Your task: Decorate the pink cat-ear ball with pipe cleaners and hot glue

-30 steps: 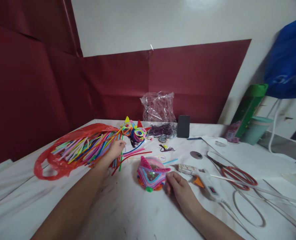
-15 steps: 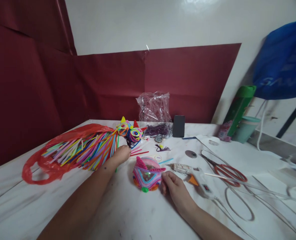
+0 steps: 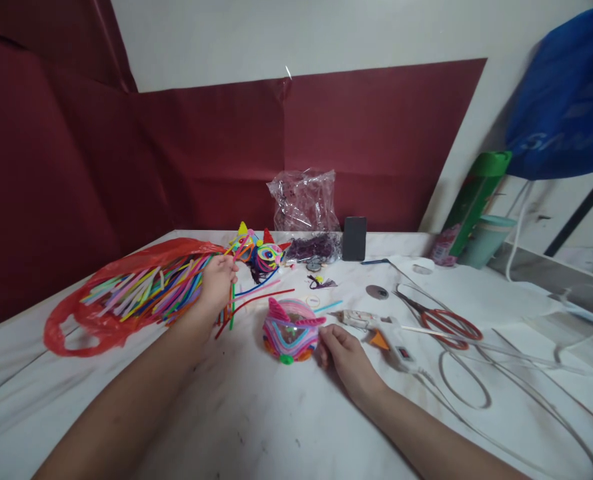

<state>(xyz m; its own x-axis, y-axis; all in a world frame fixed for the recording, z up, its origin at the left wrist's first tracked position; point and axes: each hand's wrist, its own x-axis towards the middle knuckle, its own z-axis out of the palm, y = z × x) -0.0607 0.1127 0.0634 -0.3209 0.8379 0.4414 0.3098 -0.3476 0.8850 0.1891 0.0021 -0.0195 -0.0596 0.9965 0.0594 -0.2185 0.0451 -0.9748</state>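
Note:
My left hand (image 3: pixel 219 280) is closed over the near end of the pile of coloured pipe cleaners (image 3: pixel 151 293), with a pink pipe cleaner (image 3: pixel 245 243) sticking up from its fingertips. At the middle of the table stands a round pink striped pipe-cleaner animal head (image 3: pixel 292 333) with pointed ears and a green nose. The curled fingers of my right hand (image 3: pixel 343 353) pinch its right edge. Loose red pipe cleaners (image 3: pixel 263 295) lie between the hands. Behind them sit two finished-looking colourful animal heads, one with red ears (image 3: pixel 270 257), one with yellow ears (image 3: pixel 243 243).
A red plastic bag (image 3: pixel 71 340) lies under the pipe cleaners. To the right are a glue gun (image 3: pixel 396 347), orange-handled scissors (image 3: pixel 451 327) and looping cords (image 3: pixel 481 400). Farther back stand a dark phone-like slab (image 3: pixel 354 239), clear plastic packaging (image 3: pixel 303 200), and a green cup (image 3: pixel 489 240).
My left hand has moved left and back from the loose pipe cleaners to the pile, and a pink pipe cleaner now shows at its fingers. My right hand stays by the pink head. The view has tilted slightly.

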